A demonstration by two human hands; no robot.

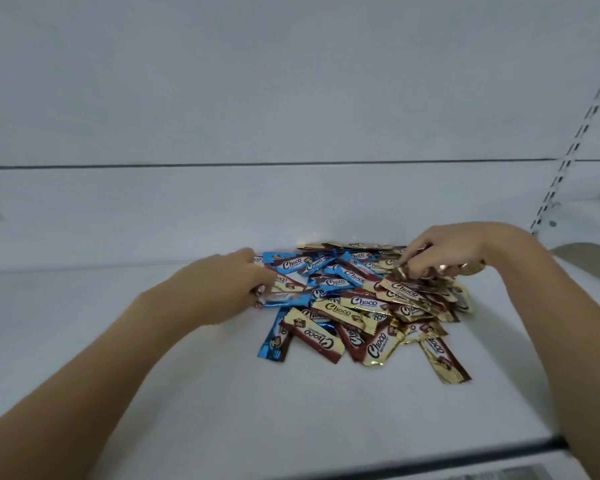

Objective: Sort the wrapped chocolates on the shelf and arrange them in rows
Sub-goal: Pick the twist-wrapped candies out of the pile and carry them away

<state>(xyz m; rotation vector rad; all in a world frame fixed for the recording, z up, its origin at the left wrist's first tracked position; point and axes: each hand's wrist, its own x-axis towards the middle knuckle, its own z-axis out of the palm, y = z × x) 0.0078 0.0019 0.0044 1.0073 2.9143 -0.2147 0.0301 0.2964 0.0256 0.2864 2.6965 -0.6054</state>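
Pile (357, 306): blue, gold and brown mixed; unsorted.
Rows: none yet on shelf (187, 393).
Left hand (222, 289): pinches blue chocolate (286, 299).
Right hand (444, 251): clamped on gold chocolates (401, 271).

We record a white shelf (222, 393) bearing one loose heap of wrapped chocolates (361, 306): blue wrappers (336, 282) toward ten o'clock, gold-and-brown wrappers (378, 344) toward four.

One shelf (291, 414), one chocolate heap (357, 306), left hand (222, 289), right hand (454, 249)
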